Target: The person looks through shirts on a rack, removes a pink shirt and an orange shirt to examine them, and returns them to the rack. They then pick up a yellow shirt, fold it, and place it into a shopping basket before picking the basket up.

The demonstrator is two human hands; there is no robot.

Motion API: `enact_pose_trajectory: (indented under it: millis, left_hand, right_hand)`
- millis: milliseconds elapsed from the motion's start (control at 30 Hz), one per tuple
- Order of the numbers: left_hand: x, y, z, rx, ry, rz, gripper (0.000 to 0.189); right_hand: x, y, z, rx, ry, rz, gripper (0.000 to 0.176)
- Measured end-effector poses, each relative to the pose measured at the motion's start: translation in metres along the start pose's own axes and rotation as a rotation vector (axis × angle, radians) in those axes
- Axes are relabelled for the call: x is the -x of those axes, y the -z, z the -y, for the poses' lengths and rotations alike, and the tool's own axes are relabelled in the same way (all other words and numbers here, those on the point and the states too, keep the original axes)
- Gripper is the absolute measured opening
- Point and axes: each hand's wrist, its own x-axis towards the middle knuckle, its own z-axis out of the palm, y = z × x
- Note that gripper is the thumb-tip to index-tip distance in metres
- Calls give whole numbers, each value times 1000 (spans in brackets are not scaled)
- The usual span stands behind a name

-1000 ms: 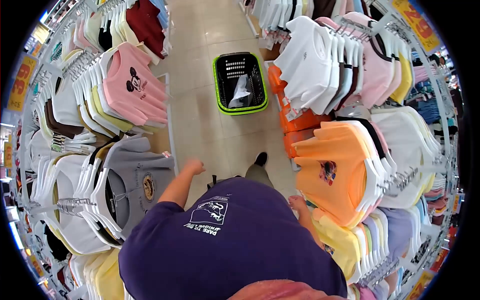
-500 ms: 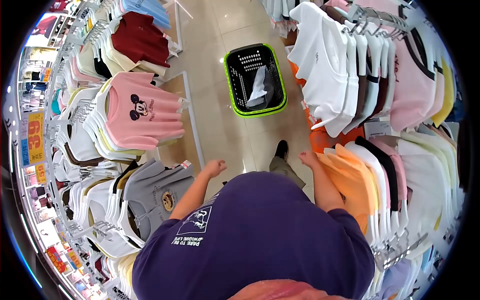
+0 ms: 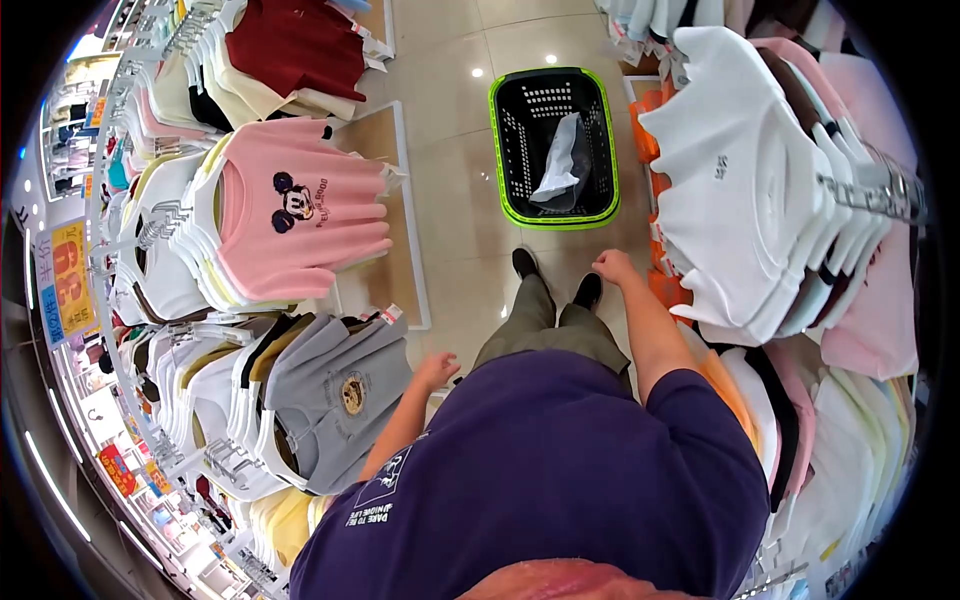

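Note:
My left hand (image 3: 437, 371) hangs beside my hip, near a grey sweatshirt (image 3: 345, 395) on the left rack, its fingers loosely bent and a little apart, with nothing visible in it. On the other side my right hand (image 3: 614, 266) is held forward, loosely curled, above the floor beside my shoe; nothing shows in it. It is nearest to a white top (image 3: 735, 180) on the right rack, without touching it. Ahead on the floor stands a black shopping basket (image 3: 508, 190) with a bright green rim. Inside lies a white item in clear plastic (image 3: 562, 160).
Racks of hanging clothes line both sides of a tiled aisle (image 3: 460, 230). A pink sweatshirt (image 3: 300, 205) and a dark red top (image 3: 293, 50) jut out on the left. Orange boxes (image 3: 665, 270) sit under the right rack. A price sign (image 3: 68, 278) hangs far left.
I have stepped forward, and both shoes now show. The view has turned, so the basket appears further right. My right hand has swung forward; my left hand appears lower, nearer my hip.

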Motion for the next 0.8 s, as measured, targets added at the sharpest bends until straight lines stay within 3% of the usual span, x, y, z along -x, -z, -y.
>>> enact_pose_trajectory:
  millis: [133, 267, 333, 467, 567, 667, 800]
  left_hand:
    - [-15, 14, 72, -66, 87, 103, 50]
    - [-65, 52, 96, -70, 54, 65, 50]
    - [-75, 92, 63, -138, -2, -8, 50]
    - [-97, 141, 2, 90, -166, -106, 43]
    - [-104, 153, -36, 230, -148, -57, 40]
    - [-118, 134, -27, 260, -116, -11, 39]
    - [-108, 98, 6, 227, -7, 68, 40]
  right_hand:
    - [-31, 2, 26, 32, 12, 7, 31]
    - [-50, 9, 60, 93, -100, 26, 32]
    - [-68, -4, 65, 101, -121, 51, 34]
    - [-111, -51, 56, -2, -274, -35, 33]
    - [-128, -57, 68, -538, -679, 123, 34]
    - [-141, -85, 69, -907, -809, -108, 39]
    - [-176, -98, 58, -1098, -1045, -140, 53]
